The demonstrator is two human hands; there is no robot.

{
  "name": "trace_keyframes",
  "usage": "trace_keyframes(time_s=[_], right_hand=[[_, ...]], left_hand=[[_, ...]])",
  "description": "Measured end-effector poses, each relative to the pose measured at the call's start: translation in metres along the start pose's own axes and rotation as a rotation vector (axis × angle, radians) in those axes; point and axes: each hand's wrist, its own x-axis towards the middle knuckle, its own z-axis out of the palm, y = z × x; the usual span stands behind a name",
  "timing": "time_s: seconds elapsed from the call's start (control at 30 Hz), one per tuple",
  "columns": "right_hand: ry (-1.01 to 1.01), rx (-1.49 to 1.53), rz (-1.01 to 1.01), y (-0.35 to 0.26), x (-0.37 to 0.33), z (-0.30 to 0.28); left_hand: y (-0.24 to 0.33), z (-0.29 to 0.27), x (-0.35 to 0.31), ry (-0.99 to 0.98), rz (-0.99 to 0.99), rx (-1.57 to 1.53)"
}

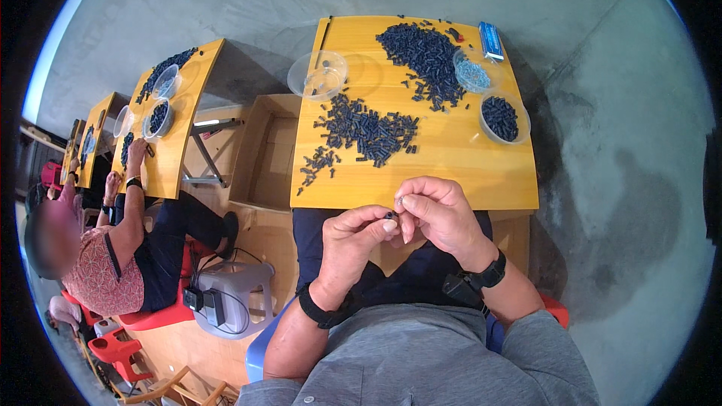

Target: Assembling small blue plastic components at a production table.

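Observation:
My left hand (352, 244) pinches a small black tubular piece (390, 216) between thumb and fingertips, just off the near edge of the table. Close beside it, my right hand (440, 214) is closed at the fingertips on something tiny and pale that I cannot make out. The two hands nearly touch above my lap. In front of them on the yellow table (444, 173) lies a loose pile of short dark tubular pieces (368, 131). A larger pile of similar pieces (421, 56) spreads farther back.
A clear bowl (292, 75) overhangs the table's left edge. On the right stand a bowl of small light-blue pieces (473, 74) and a bowl of dark pieces (499, 119). Behind them lies a blue box (491, 41). An open carton (263, 150) and a co-worker (113, 256) are at left.

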Motion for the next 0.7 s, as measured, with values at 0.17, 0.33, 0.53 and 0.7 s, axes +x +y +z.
trace_keyframes(time_s=[0.17, 0.33, 0.53, 0.7], right_hand=[[-0.017, -0.357, -0.013, -0.008, -0.006, 0.003], [-0.030, -0.458, -0.118, -0.008, -0.009, 0.009], [-0.066, -0.520, -0.153, -0.008, -0.009, 0.012], [-0.048, -0.583, -0.189, -0.007, -0.008, 0.014]], left_hand=[[0.007, 0.002, -0.002, -0.042, -0.046, -0.035], [0.006, -0.001, -0.002, -0.053, -0.061, -0.016], [0.010, -0.001, -0.002, -0.064, -0.057, -0.015], [0.010, -0.002, -0.003, -0.060, -0.051, 0.032]])
